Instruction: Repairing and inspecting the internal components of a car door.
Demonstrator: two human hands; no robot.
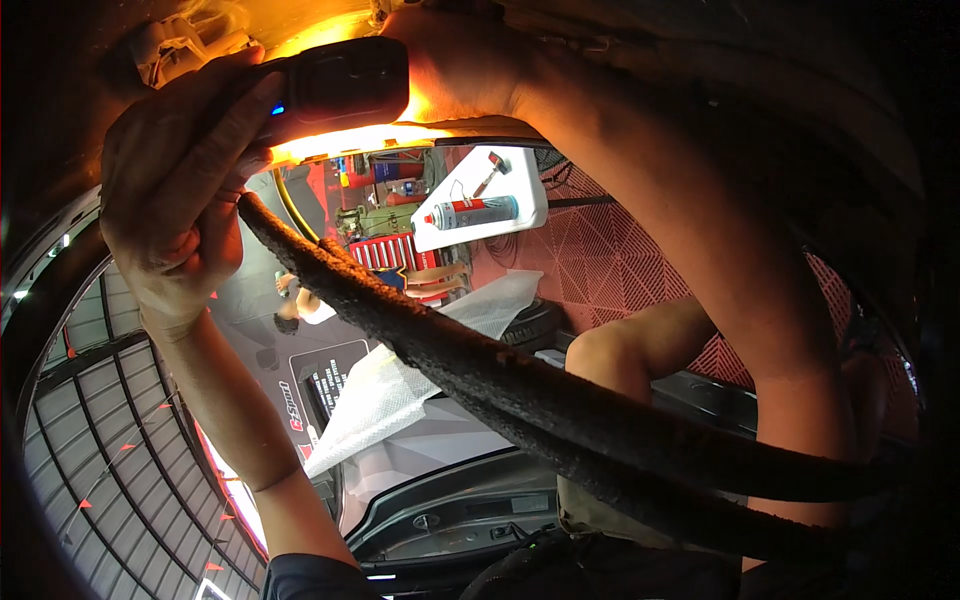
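Observation:
My left hand (180, 185) is raised at the upper left. Its fingers wrap round a black lamp (345, 82) with a small blue indicator, which casts orange light on the surface above. My right hand (445, 70) reaches up just right of the lamp, against the lit panel (325, 32). Its fingers are hidden behind the lamp and in the dark. A rough black seal strip (400, 318) hangs loose in two strands, from beside my left hand to my right forearm (700, 220). A connector-like fitting (195, 50) sits above my left fingers.
Beyond the opening, a white tray (530, 215) bears a spray can (478, 212) and a hammer (490, 175). A person (310, 300) is farther off near a red tool cabinet (375, 252). Translucent wrap (375, 395) lies past the strip; a red perforated floor (600, 250) shows behind.

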